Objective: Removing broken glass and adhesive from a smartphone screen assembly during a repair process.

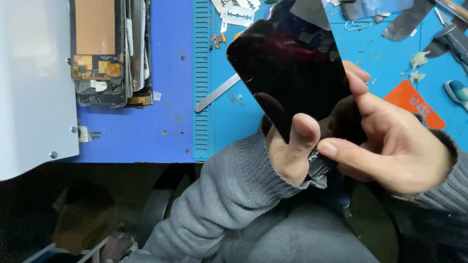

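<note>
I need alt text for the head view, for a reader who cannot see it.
Both hands, left and right, hold a glossy black phone screen over a blue mat. On the mat lie a metal strip and razor blades; a stack of phone parts sits to the left.

Hands in view: two, a left hand (291, 151) and a right hand (390, 146), each in a grey sleeve. Black phone screens held up: one (292, 68). Blue work mats: one (229, 122). Stacks of dismantled phone panels: one (109, 51); the number of panels in it cannot be told. Flat metal pry strips: one (217, 93). Razor blades: at least two (237, 18), partly cut off at the top edge. Paper clips: one (357, 24). Orange cards: one (414, 104). White crumpled scraps: two (418, 59).
</note>
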